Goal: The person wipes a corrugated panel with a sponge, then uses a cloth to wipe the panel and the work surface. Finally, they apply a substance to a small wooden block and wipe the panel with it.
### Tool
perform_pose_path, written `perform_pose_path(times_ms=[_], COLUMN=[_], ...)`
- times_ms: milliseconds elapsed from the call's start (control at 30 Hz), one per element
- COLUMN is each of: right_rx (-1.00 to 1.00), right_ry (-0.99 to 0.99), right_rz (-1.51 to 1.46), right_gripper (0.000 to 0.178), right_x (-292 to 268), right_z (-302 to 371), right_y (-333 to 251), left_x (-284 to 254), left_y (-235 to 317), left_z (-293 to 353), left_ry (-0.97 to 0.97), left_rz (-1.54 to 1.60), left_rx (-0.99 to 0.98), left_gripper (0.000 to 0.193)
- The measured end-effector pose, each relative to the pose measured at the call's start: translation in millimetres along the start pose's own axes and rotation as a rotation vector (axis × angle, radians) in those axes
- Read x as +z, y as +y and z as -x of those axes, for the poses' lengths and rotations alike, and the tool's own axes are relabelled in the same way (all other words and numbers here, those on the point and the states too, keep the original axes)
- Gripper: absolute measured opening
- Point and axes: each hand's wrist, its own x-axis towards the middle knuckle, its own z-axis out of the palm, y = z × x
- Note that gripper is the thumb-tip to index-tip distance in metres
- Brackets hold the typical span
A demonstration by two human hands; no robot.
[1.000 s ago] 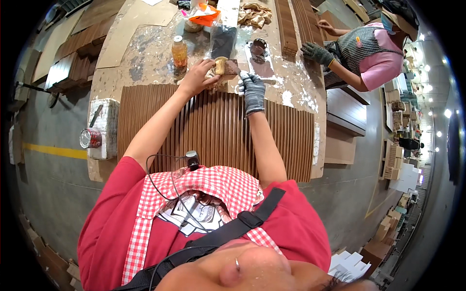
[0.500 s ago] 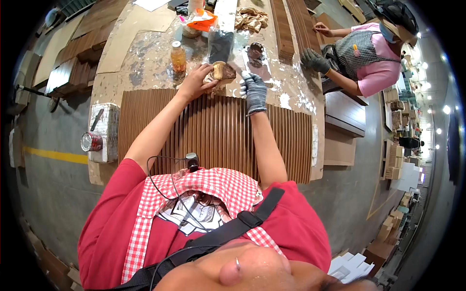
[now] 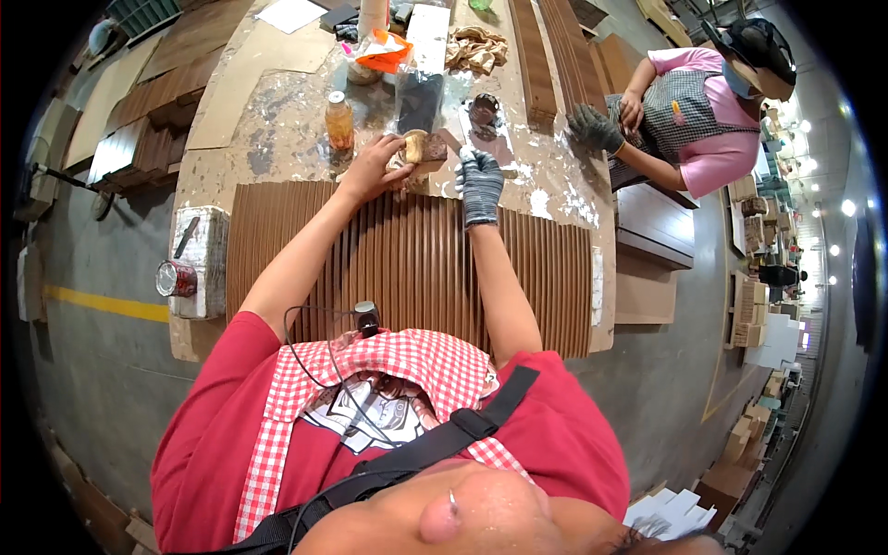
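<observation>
My left hand (image 3: 377, 168), bare, has its fingers curled round a small block with a rounded tan part (image 3: 414, 146) and a dark brown, smeared-looking face (image 3: 433, 148). My right hand (image 3: 481, 188) wears a grey striped glove and is closed on a thin flat blade (image 3: 451, 141), its tip beside the block's brown face. The handle is hidden in the glove. Both hands are just beyond a row of narrow brown wooden strips (image 3: 416, 268), laid side by side under my forearms.
A bottle of orange liquid (image 3: 339, 120), a dark plastic bag (image 3: 419, 97), a dark round container (image 3: 484, 111) and a crumpled cloth (image 3: 476, 49) lie beyond my hands. A tin (image 3: 176, 277) sits by a whitish block (image 3: 205, 245). A co-worker (image 3: 708, 120) stands at the right beside long boards (image 3: 569, 55).
My right hand has shifted slightly left and down. The block in my left hand has turned a little. The co-worker's bare hand has drawn back from the boards toward their body.
</observation>
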Motion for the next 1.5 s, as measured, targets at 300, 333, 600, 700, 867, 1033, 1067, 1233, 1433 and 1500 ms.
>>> perform_pose_path(times_ms=[300,333,600,700,867,1033,1067,1233,1433,1500], right_rx=[-0.914,-0.849,-0.570,-0.781,-0.727,-0.615,-0.671,-0.083,0.194,0.111], right_ry=[-0.123,-0.123,-0.119,-0.109,-0.070,-0.103,-0.116,-0.111,0.021,0.006], right_rz=[0.675,0.631,0.421,0.501,0.475,0.459,0.503,-0.108,-0.161,-0.200], right_gripper=[0.005,0.005,0.005,0.005,0.007,0.004,0.003,0.013,0.010,0.009], right_x=[-17.7,-19.2,-2.7,-4.2,-8.1,-5.7,-6.8,-6.0,-2.2,-2.5], right_z=[42.3,45.3,52.5,71.5,69.6,69.0,71.6,50.8,7.7,7.2], right_y=[20.8,19.8,3.6,8.1,10.9,13.1,13.5,9.9,3.3,4.0], left_x=[3.0,2.9,-0.2,-0.3,2.4,1.3,0.6,-1.5,-4.8,-4.3], left_y=[-3.9,-3.8,-0.3,-0.5,-3.8,-5.5,-5.0,0.9,3.7,2.9], left_z=[-0.3,-0.3,-0.9,-0.6,0.8,-0.4,-0.4,0.2,-3.5,-3.6], left_ry=[0.015,0.012,0.009,0.004,0.001,-0.019,-0.014,-0.026,-0.013,-0.009], left_rz=[-0.041,-0.042,-0.019,-0.027,-0.021,-0.023,-0.031,-0.004,0.021,0.012], left_rx=[0.034,0.045,0.010,0.015,-0.020,-0.008,-0.009,-0.028,0.004,0.011], left_gripper=[0.048,0.047,0.044,0.043,0.046,0.051,0.050,0.048,0.047,0.048])
